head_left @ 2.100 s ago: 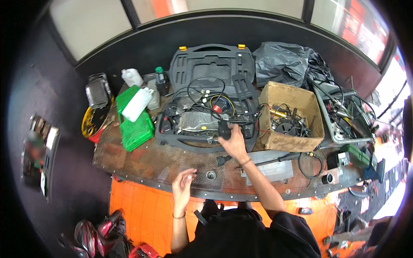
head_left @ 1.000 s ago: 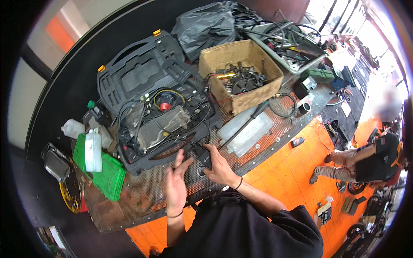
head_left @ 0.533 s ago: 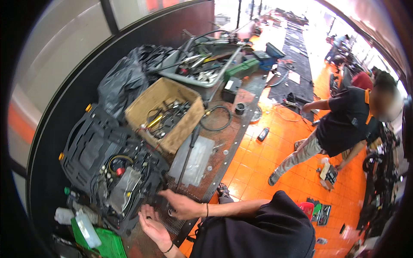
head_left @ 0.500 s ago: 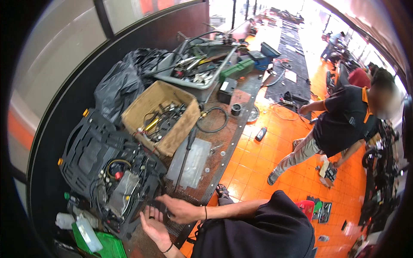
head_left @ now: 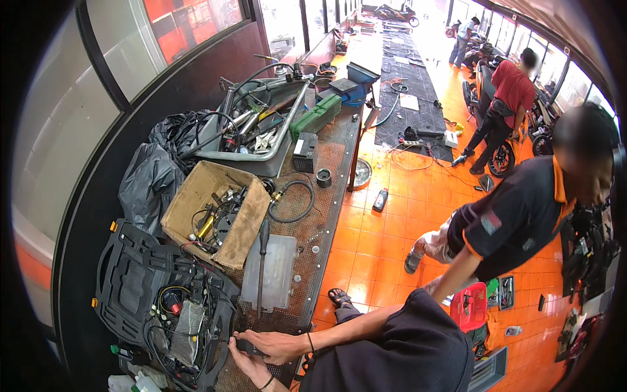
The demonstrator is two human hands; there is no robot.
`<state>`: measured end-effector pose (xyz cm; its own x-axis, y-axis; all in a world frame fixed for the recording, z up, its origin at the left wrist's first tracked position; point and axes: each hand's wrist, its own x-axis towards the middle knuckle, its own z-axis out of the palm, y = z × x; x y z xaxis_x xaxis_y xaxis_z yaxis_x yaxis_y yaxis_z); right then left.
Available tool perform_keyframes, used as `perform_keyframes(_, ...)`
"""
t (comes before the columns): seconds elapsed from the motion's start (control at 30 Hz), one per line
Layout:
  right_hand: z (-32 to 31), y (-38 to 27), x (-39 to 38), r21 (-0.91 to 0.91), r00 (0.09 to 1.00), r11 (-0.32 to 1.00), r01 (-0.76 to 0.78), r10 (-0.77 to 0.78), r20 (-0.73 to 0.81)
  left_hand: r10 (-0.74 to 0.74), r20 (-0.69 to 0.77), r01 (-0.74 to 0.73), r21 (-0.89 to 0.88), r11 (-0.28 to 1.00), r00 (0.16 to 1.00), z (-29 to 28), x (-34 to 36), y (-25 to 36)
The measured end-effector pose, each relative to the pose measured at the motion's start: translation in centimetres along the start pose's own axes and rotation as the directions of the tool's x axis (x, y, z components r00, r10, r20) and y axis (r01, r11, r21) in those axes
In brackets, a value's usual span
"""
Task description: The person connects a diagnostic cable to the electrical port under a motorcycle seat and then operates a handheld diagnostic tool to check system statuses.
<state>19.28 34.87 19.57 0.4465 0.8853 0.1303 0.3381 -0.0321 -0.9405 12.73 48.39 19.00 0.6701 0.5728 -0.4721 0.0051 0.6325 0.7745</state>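
Note:
Over the bench's near edge my two hands meet around a small dark part. My left hand is under it, its fingers closed up against it. From the right, my right hand grips the part with the fingers bent over it. Its exact kind is hidden by the fingers. Beside my hands lies an open black tool case filled with cables, connectors and a clear plastic bag. A long black-handled screwdriver rests across a clear plastic box just beyond my hands.
A cardboard box of parts and a grey tub of tools stand farther along the bench. Near them are a black battery, a hose and a green case. At right, a person leans close; a red tray sits on the floor.
My left hand, palm up before, has closed in against the right around the dark part. The person at right has come nearer. The view has shifted.

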Motion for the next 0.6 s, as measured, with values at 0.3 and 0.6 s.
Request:
perform_keyframes(0.3, 0.6, 1.9, -0.2, -0.117, 0.989, 0.990, 0.076, -0.090, -0.119, 0.010, 0.178, 0.013, -0.126, 0.992, 0.984, 1.8, 0.5, -0.5)
perform_keyframes(0.6, -2.8, 0.3, -0.2, 0.047, 0.987, 0.999, 0.027, -0.019, -0.161, -0.082, 0.516, 0.250, -0.264, 0.932, 0.852, -1.7, 0.2, -0.6)
